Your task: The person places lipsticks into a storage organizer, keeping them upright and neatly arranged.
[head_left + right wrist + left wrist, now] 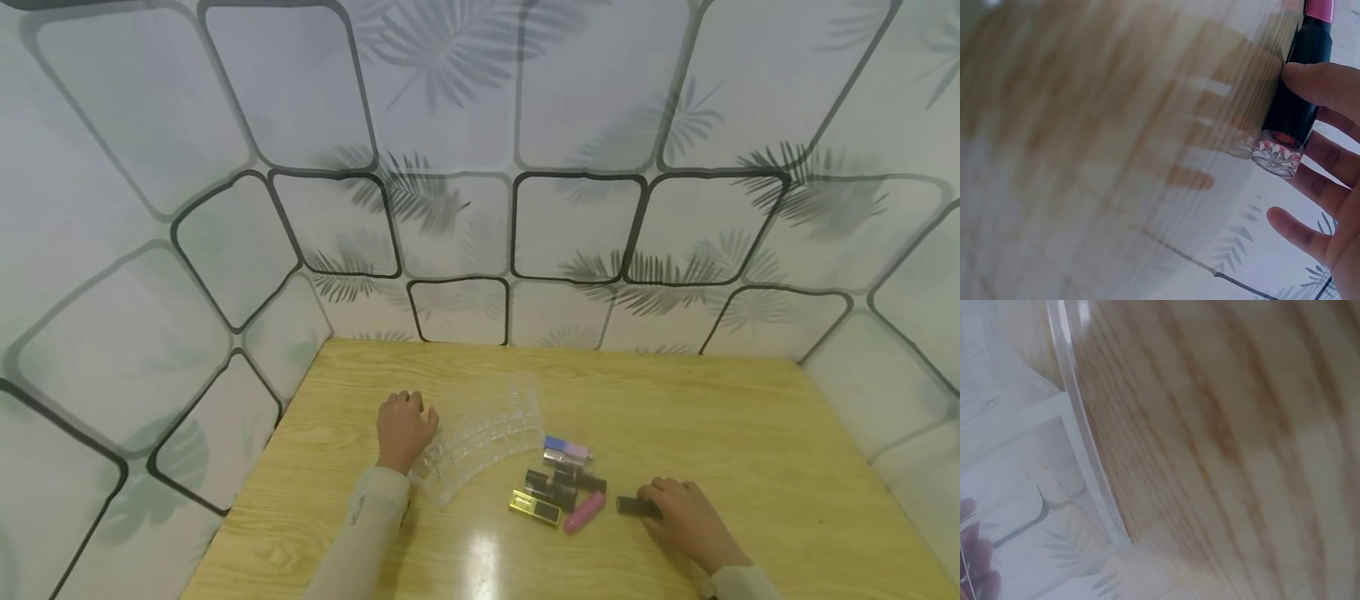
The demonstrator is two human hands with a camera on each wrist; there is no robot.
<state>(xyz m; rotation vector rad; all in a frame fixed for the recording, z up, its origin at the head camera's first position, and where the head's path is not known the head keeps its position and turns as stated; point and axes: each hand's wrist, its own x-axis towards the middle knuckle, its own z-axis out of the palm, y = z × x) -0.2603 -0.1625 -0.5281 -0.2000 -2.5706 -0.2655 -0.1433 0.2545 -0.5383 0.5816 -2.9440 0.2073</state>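
My right hand (688,518) pinches a black lipstick (1297,84) between thumb and fingers, low over the table at the right. Its clear faceted end shows a bit of red. At the left, my left hand (403,429) rests beside the clear plastic lipstick stand (480,433), its fingers loosely bent and the thumb near the stand's edge. Through the clear plastic (1079,437), some fingertips (982,559) show in the left wrist view. Between the hands lie a pink lipstick (585,512), a gold and black one (535,507) and a blue-and-pink one (567,447).
Several dark tubes (551,490) lie close together among the coloured ones, just right of the stand. The wood-grain table (675,417) meets a patterned wall covering (457,308) at the back and sides.
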